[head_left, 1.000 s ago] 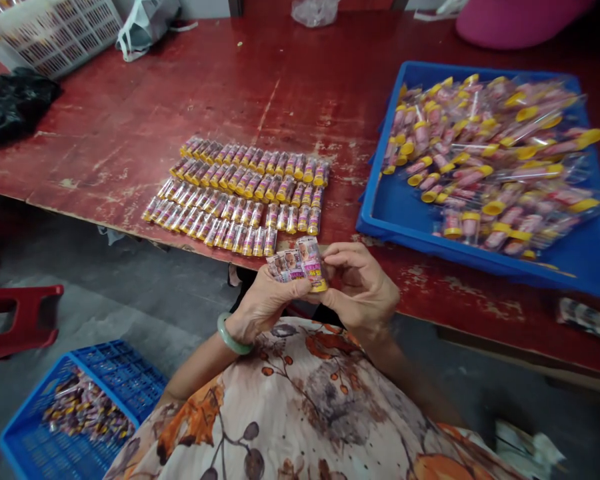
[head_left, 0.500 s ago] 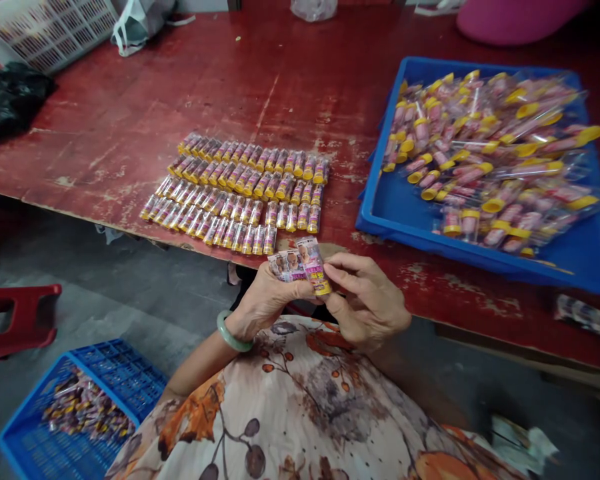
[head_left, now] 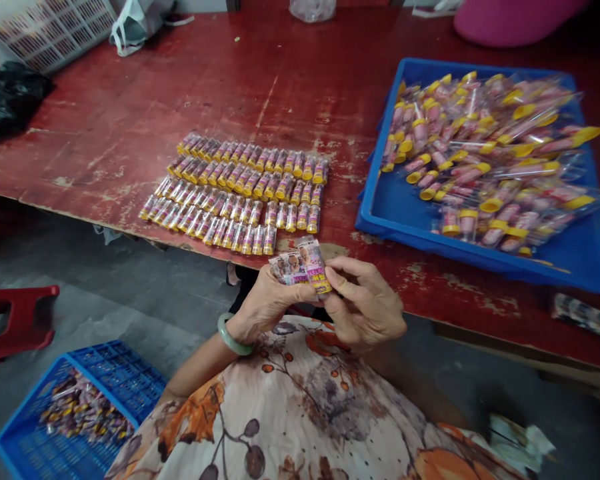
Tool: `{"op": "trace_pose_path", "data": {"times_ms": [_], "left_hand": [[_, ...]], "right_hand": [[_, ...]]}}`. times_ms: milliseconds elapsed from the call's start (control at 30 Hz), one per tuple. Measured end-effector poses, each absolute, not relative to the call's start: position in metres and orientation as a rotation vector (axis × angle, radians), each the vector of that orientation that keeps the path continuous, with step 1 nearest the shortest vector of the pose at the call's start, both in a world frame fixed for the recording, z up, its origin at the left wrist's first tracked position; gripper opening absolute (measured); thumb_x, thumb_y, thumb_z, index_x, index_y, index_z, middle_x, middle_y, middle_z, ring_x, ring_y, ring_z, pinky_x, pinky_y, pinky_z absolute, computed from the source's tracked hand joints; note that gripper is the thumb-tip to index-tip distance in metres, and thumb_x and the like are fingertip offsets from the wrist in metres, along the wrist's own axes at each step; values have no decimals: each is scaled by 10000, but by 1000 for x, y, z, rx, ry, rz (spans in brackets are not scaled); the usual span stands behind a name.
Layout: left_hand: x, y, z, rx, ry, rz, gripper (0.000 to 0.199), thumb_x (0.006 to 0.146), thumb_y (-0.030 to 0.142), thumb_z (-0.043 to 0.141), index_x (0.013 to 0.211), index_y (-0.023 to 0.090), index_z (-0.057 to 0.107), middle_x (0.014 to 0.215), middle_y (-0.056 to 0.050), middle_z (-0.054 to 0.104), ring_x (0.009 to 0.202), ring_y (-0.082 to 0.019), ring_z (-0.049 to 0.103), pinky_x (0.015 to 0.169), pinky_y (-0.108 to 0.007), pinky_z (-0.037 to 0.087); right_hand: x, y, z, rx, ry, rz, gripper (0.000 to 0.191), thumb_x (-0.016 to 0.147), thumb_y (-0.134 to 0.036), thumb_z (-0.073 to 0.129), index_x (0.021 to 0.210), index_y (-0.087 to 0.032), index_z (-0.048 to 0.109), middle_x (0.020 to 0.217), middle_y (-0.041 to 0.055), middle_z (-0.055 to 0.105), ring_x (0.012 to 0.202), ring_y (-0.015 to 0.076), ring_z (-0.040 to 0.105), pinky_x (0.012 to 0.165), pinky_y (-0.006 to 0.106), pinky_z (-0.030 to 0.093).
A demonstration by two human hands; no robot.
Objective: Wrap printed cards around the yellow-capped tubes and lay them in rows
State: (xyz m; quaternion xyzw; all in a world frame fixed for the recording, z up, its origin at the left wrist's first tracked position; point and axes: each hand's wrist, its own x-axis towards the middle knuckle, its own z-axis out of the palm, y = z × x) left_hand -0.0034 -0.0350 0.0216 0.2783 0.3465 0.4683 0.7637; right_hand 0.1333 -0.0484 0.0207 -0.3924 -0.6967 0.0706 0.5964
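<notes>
My left hand [head_left: 275, 297], with a pale green bangle at the wrist, is closed around a small fanned stack of printed packets [head_left: 289, 267]. My right hand [head_left: 367, 300] pinches the edge of the rightmost printed packet [head_left: 314, 263], which has a picture at the top, pink lettering and a yellow bottom. Both hands are above my lap at the table's front edge. Just beyond them, wrapped tubes with yellow ends [head_left: 245, 177] lie side by side in several rows. How many packets the left hand holds is partly hidden by its fingers.
A blue tray [head_left: 373, 223] at the right holds a heap of yellow-capped tubes in clear wrappers. On the floor at lower left stands a blue basket [head_left: 140, 370] with wrapped pieces, near a red stool [head_left: 17, 320]. A white crate [head_left: 55, 30] and black bag [head_left: 10, 100] sit at far left.
Very little differs. My right hand has shifted slightly to the left, still at the rightmost packet, while the left hand keeps its hold.
</notes>
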Motion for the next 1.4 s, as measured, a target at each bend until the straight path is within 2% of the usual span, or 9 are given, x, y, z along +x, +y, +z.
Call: {"op": "trace_pose_path", "data": {"times_ms": [200,567,667,833,933,1067,1167,1300,1400], "left_hand": [[-3,-34,18,590,752,1005,330,588,271,868,865,171,717,821,-9,702,724,-123,618,735,-269,504],[-3,-31,18,552,763,1013,324,588,261,871,864,164,732,833,-26,729,716,-130,648,708,-257,528],[-6,-28,16,557,807,1036,336,591,273,869,877,164,733,837,-33,734,710,-137,656,714,-268,533],[-10,-17,8,759,903,955,278,599,328,858,730,129,715,621,-37,687,530,-138,611,558,-260,507],[-7,-9,2,832,881,923,312,583,356,864,720,129,699,580,-32,673,495,-138,600,520,-255,495],[-5,6,-4,769,871,982,369,693,464,774,807,124,690,591,-27,665,492,-133,609,497,-240,502],[-10,22,-6,655,897,1124,423,715,502,744,851,108,675,640,-32,673,490,-103,597,485,-206,484],[-23,34,-6,570,1009,1253,429,701,496,758,848,108,649,655,-20,664,504,-88,593,460,-176,449],[-30,34,-5,551,1038,1248,414,720,478,747,879,110,644,682,-24,665,547,-101,620,455,-172,446]], "right_hand": [[133,-47,18,-907,-1618,180,460,778,-38,577,1172,-262,657,1056,82,676,865,203,665,637,332,570],[134,-42,12,-875,-1607,209,488,780,-33,573,1201,-268,644,1056,81,671,877,202,655,646,326,555],[143,-41,9,-890,-1651,404,493,764,-53,618,1208,-267,638,1105,90,653,931,219,642,713,359,556],[154,-31,11,-1098,-1374,939,327,781,-227,678,1106,-231,656,1032,65,676,678,125,596,577,275,532],[147,-17,13,-1242,-1173,1058,388,657,-266,793,1016,-185,670,882,46,700,662,125,610,572,252,529],[133,11,13,-1189,-927,1197,398,539,-255,829,891,-157,669,791,38,700,649,143,634,556,257,522],[127,50,7,-1177,-895,1200,353,601,-322,773,877,-140,648,780,44,695,612,145,630,539,275,519],[115,118,-13,-1280,-1041,972,338,789,-459,654,800,-124,609,619,-12,605,489,94,536,467,241,470],[102,154,-32,-1312,-1188,764,313,902,-424,587,899,-112,614,738,-8,613,592,88,570,538,227,504]]}}
